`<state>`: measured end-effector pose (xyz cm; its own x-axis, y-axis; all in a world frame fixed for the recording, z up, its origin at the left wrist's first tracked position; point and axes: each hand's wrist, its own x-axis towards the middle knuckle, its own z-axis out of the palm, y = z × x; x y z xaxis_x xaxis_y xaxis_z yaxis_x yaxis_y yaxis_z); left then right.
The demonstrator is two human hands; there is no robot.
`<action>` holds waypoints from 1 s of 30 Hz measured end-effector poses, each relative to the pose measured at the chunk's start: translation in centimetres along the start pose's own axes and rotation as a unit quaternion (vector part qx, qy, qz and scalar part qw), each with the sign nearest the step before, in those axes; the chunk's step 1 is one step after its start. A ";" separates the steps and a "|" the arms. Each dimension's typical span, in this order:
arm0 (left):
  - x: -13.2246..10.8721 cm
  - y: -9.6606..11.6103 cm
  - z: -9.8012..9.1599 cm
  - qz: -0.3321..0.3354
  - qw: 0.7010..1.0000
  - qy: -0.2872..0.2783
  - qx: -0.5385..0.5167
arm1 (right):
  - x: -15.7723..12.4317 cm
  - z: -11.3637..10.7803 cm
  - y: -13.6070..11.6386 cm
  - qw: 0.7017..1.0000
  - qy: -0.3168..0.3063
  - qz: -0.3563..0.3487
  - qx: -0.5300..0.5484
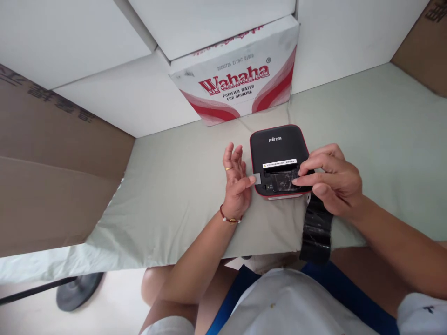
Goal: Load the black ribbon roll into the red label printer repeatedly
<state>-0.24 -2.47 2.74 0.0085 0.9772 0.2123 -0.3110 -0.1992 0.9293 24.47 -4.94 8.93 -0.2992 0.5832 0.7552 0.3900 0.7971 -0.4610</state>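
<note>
Black device with a red edge (277, 151) sits, in your head view, on the cloth-covered desk (167, 195), in front of you and near the front edge. Your left hand (239, 184) is at its left side, fingers loosely spread, thumb touching the grey tab (257, 179) at the edge; that hand grips nothing. Your right hand (335, 181) is half curled, its fingertips on the dark film (285, 181) across the top, just below a white label (279, 164); you cannot tell whether they pinch the film or only press it. Beside the device, below your right hand, a black strip (317, 228) hangs over the desk edge. Behind stands a white-and-red Wahaha box (234, 90), with a brown carton (52, 186) at the left.
</note>
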 end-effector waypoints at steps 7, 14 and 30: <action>0.0 -0.3 0.3 -0.050 0.995 -0.071 -0.059 | -0.2 0.0 -0.2 0.997 0.003 -0.040 -0.063; 0.2 -0.6 0.6 -0.040 0.995 -0.064 -0.068 | 0.5 -0.3 -0.7 0.990 -0.051 -0.131 -0.020; 0.4 -1.0 0.9 -0.034 0.994 -0.059 -0.083 | 12.2 3.5 -0.2 0.746 -0.476 0.255 -0.390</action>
<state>0.90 -1.94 2.22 0.1430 0.9706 0.1934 -0.4588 -0.1082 0.8819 17.68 2.53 16.61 -0.2771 0.9223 -0.2695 0.9415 0.3166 0.1155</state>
